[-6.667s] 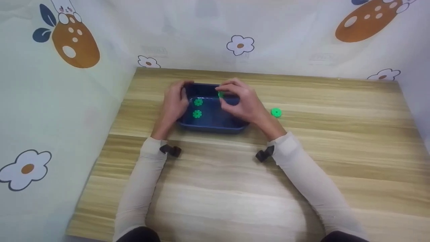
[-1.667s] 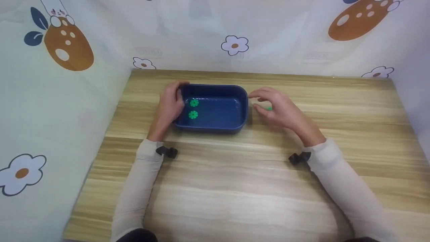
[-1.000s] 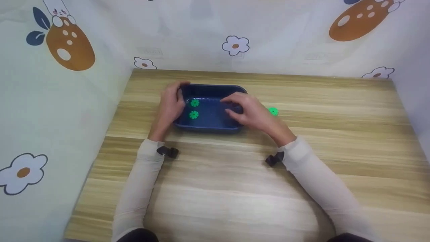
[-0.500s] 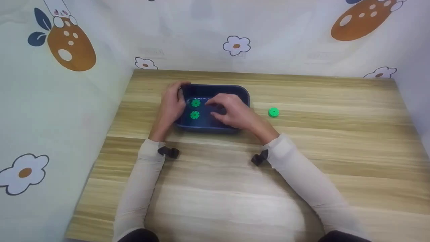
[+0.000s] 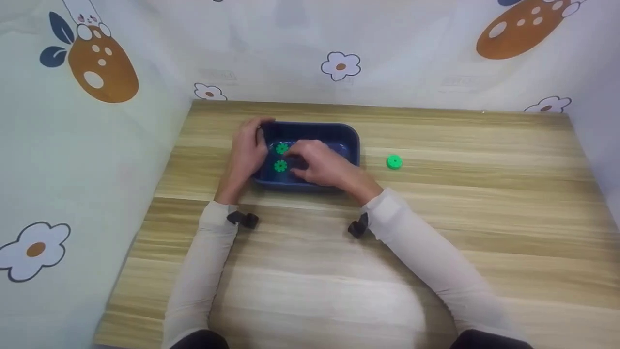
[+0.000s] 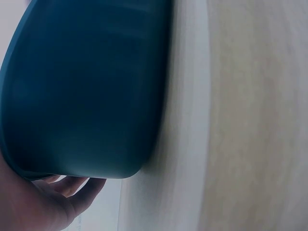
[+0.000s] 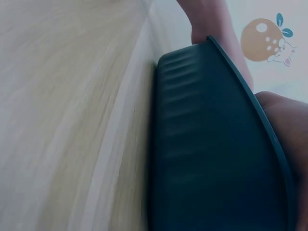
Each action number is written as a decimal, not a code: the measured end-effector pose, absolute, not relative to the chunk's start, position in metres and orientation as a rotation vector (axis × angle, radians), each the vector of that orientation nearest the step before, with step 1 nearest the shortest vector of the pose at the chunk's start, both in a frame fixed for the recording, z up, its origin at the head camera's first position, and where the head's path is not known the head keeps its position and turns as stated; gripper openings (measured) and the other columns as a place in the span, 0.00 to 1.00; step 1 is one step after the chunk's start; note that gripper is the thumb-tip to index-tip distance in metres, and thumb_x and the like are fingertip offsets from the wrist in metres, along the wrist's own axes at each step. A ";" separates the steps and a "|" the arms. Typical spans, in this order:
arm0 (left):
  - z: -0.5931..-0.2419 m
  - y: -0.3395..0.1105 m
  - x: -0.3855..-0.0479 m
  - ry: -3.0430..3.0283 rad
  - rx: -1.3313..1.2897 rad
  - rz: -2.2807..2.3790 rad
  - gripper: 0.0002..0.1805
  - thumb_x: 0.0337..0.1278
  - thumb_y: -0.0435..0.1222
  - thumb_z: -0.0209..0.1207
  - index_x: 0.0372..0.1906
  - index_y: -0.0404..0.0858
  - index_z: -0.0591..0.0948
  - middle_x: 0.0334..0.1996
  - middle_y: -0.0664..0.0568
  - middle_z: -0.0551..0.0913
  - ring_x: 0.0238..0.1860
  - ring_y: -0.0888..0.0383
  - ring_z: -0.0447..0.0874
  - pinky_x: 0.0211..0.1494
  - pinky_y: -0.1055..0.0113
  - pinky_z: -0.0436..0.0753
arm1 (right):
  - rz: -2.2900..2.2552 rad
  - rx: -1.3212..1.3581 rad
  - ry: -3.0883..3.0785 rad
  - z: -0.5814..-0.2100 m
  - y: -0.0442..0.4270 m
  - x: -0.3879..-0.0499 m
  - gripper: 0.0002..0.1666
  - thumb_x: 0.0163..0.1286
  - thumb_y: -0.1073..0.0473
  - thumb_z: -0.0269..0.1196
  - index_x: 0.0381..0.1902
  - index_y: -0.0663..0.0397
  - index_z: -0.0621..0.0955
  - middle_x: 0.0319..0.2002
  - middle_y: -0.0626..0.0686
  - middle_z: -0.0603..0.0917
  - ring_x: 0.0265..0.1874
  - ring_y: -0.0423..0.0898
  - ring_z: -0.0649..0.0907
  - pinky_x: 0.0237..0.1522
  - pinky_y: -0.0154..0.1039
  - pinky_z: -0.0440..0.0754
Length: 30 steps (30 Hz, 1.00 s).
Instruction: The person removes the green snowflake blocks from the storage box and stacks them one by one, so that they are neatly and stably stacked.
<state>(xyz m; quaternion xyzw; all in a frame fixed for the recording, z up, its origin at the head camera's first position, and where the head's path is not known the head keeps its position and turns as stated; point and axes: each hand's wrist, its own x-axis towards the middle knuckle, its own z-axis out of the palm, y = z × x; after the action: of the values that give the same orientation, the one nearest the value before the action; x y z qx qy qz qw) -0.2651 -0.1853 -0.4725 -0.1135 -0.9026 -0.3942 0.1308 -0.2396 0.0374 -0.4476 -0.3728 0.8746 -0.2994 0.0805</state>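
Observation:
A dark blue rectangular plastic basin [image 5: 310, 186] stands on the wooden table. My left hand [image 5: 248, 152] grips its left end, thumb inside the rim and fingers outside; the left wrist view shows those fingers [image 6: 84, 195] against the outer wall. Two green notched snowflake discs lie on the basin's floor: a rear disc [image 5: 281, 148] and a front disc [image 5: 280, 166]. Inside the basin, my right hand [image 5: 322, 165] is just right of both discs, with a gap between thumb and bent fingers. Nothing shows in that gap. In the right wrist view, the basin's wall [image 7: 211, 144] hides its fingertips.
To the right of the basin, a short green stack of notched discs [image 5: 395, 162] sits on the table [image 5: 484, 203]. Behind the table hangs a pale cloth [image 5: 411, 63] printed with flowers and fruit; it also covers the left side.
From beside the green stack, my right hand has come back left over the basin's right rim and up to the two discs. My left hand keeps its grip on the basin.

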 end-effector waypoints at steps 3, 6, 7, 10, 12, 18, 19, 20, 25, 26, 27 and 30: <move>-0.473 -0.185 -0.265 -2.613 -0.338 -1.146 0.23 0.76 0.23 0.47 0.64 0.35 0.85 0.62 0.39 0.87 0.68 0.42 0.81 0.78 0.48 0.74 | -0.845 -1.136 2.611 -0.448 0.030 -0.240 0.23 0.72 0.60 0.72 0.63 0.60 0.86 0.60 0.59 0.89 0.61 0.54 0.86 0.71 0.50 0.83; -0.474 -0.186 -0.266 -2.610 -0.340 -1.151 0.23 0.76 0.23 0.47 0.64 0.35 0.85 0.61 0.39 0.87 0.68 0.42 0.82 0.77 0.48 0.75 | -0.809 -1.134 2.604 -0.448 0.024 -0.242 0.24 0.72 0.60 0.71 0.64 0.58 0.86 0.61 0.58 0.88 0.62 0.53 0.86 0.71 0.50 0.82; -0.474 -0.186 -0.266 -2.609 -0.342 -1.153 0.23 0.76 0.23 0.47 0.64 0.35 0.85 0.61 0.39 0.87 0.68 0.42 0.82 0.77 0.48 0.75 | -0.797 -1.136 2.603 -0.449 0.023 -0.243 0.24 0.72 0.60 0.71 0.64 0.58 0.86 0.62 0.57 0.88 0.63 0.53 0.85 0.71 0.50 0.82; -0.473 -0.186 -0.265 -2.612 -0.340 -1.155 0.23 0.75 0.22 0.47 0.63 0.35 0.85 0.61 0.39 0.87 0.68 0.42 0.82 0.77 0.48 0.75 | -0.772 -1.144 2.592 -0.451 0.020 -0.246 0.25 0.73 0.59 0.71 0.66 0.57 0.85 0.63 0.56 0.88 0.64 0.53 0.85 0.72 0.51 0.81; -0.473 -0.185 -0.265 -2.612 -0.341 -1.156 0.23 0.75 0.22 0.47 0.63 0.34 0.85 0.61 0.39 0.87 0.68 0.42 0.81 0.77 0.48 0.75 | -0.754 -1.157 2.589 -0.453 0.019 -0.248 0.26 0.73 0.59 0.72 0.67 0.56 0.84 0.64 0.56 0.87 0.64 0.53 0.84 0.73 0.51 0.81; -0.472 -0.184 -0.265 -2.621 -0.328 -1.134 0.23 0.75 0.22 0.46 0.63 0.34 0.86 0.61 0.38 0.87 0.68 0.41 0.81 0.76 0.48 0.76 | -0.683 -1.199 2.594 -0.460 0.021 -0.252 0.26 0.72 0.57 0.73 0.66 0.53 0.85 0.62 0.54 0.88 0.61 0.56 0.84 0.69 0.53 0.82; -0.472 -0.184 -0.265 -2.621 -0.325 -1.135 0.23 0.75 0.23 0.46 0.63 0.34 0.86 0.61 0.38 0.87 0.68 0.41 0.81 0.77 0.48 0.75 | -0.673 -1.210 2.594 -0.461 0.021 -0.252 0.26 0.72 0.57 0.73 0.66 0.52 0.85 0.61 0.54 0.89 0.60 0.57 0.84 0.68 0.54 0.82; -0.472 -0.183 -0.265 -2.622 -0.321 -1.136 0.23 0.75 0.23 0.46 0.63 0.35 0.86 0.61 0.39 0.87 0.68 0.41 0.81 0.77 0.48 0.75 | -0.665 -1.222 2.594 -0.461 0.021 -0.253 0.25 0.72 0.57 0.73 0.66 0.52 0.86 0.61 0.54 0.89 0.59 0.57 0.84 0.67 0.54 0.82; -0.472 -0.183 -0.265 -2.617 -0.318 -1.142 0.23 0.75 0.22 0.47 0.63 0.35 0.86 0.62 0.39 0.87 0.69 0.42 0.81 0.77 0.48 0.75 | -0.661 -1.264 2.603 -0.462 0.020 -0.254 0.24 0.71 0.59 0.73 0.64 0.52 0.87 0.59 0.55 0.89 0.58 0.58 0.84 0.67 0.54 0.82; -0.472 -0.183 -0.265 -2.618 -0.318 -1.139 0.23 0.75 0.22 0.47 0.63 0.35 0.85 0.62 0.39 0.87 0.69 0.42 0.82 0.77 0.48 0.75 | -0.660 -1.265 2.607 -0.462 0.020 -0.254 0.24 0.71 0.60 0.73 0.64 0.52 0.87 0.60 0.55 0.89 0.59 0.57 0.84 0.68 0.54 0.82; -0.472 -0.183 -0.265 -2.618 -0.318 -1.137 0.23 0.75 0.22 0.47 0.63 0.35 0.85 0.62 0.39 0.87 0.68 0.42 0.82 0.77 0.48 0.75 | -0.656 -1.262 2.612 -0.462 0.020 -0.253 0.24 0.71 0.59 0.73 0.65 0.52 0.86 0.60 0.55 0.89 0.59 0.57 0.84 0.68 0.54 0.81; -0.472 -0.184 -0.265 -2.618 -0.321 -1.132 0.23 0.75 0.22 0.47 0.63 0.35 0.85 0.62 0.39 0.88 0.68 0.42 0.82 0.77 0.48 0.76 | -0.635 -1.242 2.625 -0.462 0.019 -0.253 0.24 0.73 0.58 0.72 0.65 0.52 0.86 0.63 0.55 0.87 0.60 0.58 0.82 0.68 0.54 0.81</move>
<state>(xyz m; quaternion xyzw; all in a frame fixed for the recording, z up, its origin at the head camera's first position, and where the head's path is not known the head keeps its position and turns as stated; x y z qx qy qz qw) -0.2651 -0.1837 -0.4725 -0.1109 -0.9037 -0.3908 0.1351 -0.2527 0.0194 -0.4623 -0.4162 0.8799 -0.2130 0.0847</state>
